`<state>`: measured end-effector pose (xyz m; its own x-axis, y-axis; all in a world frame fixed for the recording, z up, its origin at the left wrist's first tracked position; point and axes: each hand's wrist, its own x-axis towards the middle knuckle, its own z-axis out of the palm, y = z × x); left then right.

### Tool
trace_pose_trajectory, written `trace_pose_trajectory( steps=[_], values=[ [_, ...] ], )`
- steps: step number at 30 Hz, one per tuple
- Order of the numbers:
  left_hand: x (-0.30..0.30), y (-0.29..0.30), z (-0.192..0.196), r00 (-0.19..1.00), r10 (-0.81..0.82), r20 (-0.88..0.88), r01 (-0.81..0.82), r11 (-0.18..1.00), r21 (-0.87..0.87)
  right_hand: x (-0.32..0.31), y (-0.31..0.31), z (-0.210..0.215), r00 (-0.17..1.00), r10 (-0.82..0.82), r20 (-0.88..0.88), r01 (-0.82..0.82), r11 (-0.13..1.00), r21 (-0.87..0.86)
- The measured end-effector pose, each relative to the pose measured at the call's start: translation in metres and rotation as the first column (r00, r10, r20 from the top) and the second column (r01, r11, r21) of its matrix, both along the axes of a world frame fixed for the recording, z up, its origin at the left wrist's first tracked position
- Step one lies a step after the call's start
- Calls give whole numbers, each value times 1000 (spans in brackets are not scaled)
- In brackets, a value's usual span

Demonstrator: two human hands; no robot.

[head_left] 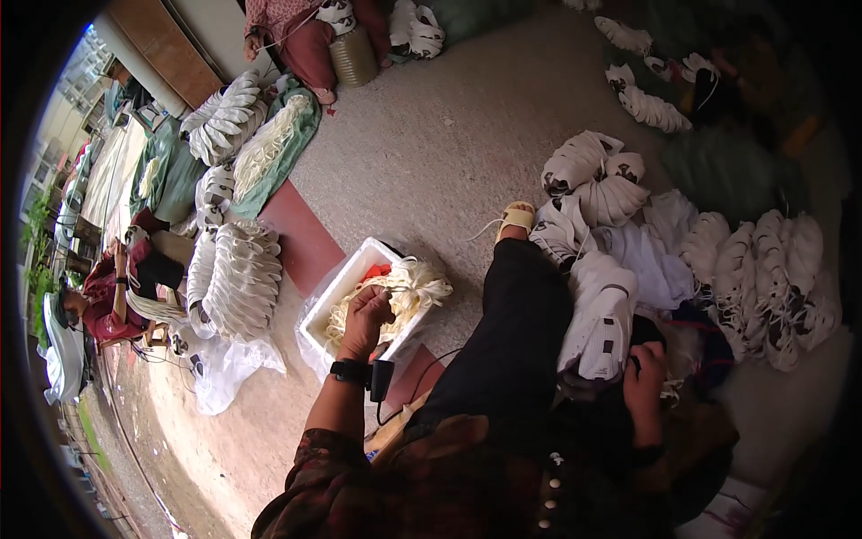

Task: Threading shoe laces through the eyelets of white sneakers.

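Observation:
My left hand (370,316) is over a white foam box (316,316) of loose cream shoelaces (415,289). Its fingers are curled closed, and whatever they grip is hidden against the laces. A white shoe (600,332) with small dark patches lies across my lap, toe toward me. Close beside its right side is my right hand (645,377), fingers bent around something dark and too small to name. A wristband with a black device on a cable (381,381) sits on my left wrist.
Stacked white shoes (241,278) stand left of the box, by a plastic bag (229,368). More shoes (593,180) pile ahead of my sandalled foot (516,218) and at right (763,278). One person (112,305) sits at left, another (310,36) at the back.

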<state>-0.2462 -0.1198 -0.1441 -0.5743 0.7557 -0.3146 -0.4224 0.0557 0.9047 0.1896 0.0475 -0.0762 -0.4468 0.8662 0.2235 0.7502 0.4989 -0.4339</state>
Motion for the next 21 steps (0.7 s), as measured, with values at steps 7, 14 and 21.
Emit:
trace_pose_trajectory(
  steps=[7,14,21],
  values=[
    [44,20,158,948,-300,-108,316,837,446,-18,0,44,962,167,-218,-183,982,-56],
    [156,46,252,547,-614,-569,772,633,60,-84,-17,143,380,352,-856,-772,630,-84],
    [249,75,228,338,-676,-655,939,291,185,-6,-30,156,452,315,-834,-867,375,-328]
  ],
)
